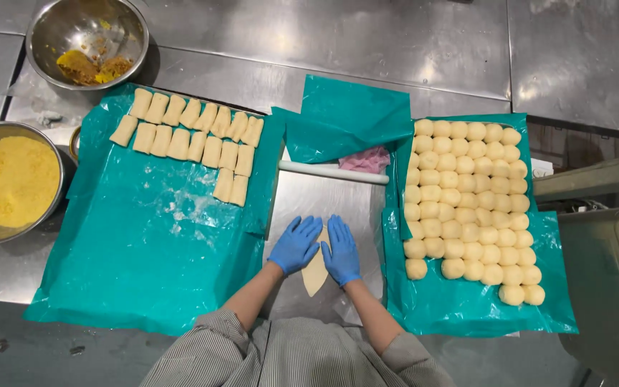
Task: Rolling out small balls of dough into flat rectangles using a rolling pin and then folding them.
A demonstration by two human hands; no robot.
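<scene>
From my remote seat I saw both hands in blue gloves lying flat on a thin oval sheet of dough (315, 276) at the middle of the steel table (395, 43). The left hand (296, 244) had its fingers stretched out and close together, palm down on the dough's left half, gripping nothing. The right hand (341, 250) lay the same way on the right half, fingers straight and pressed down, the two hands nearly touching at the fingertips (only the lower tip of the dough showed below them).

Just beyond the hands a white rolling pin (333, 172) lay crosswise, and behind it sat a pink cloth (365, 160) partly under a folded teal plastic sheet (345, 115). To the right, rows of round dough balls (467, 208) covered a teal sheet (467, 308). To the left, a larger teal sheet (145, 251) carried two rows and a bit of rolled dough pieces (191, 132) at its far end. At the left edge stood a steel bowl of yellow crumbs (8, 180), and farther back a steel bowl with orange-brown filling (87, 39).
</scene>
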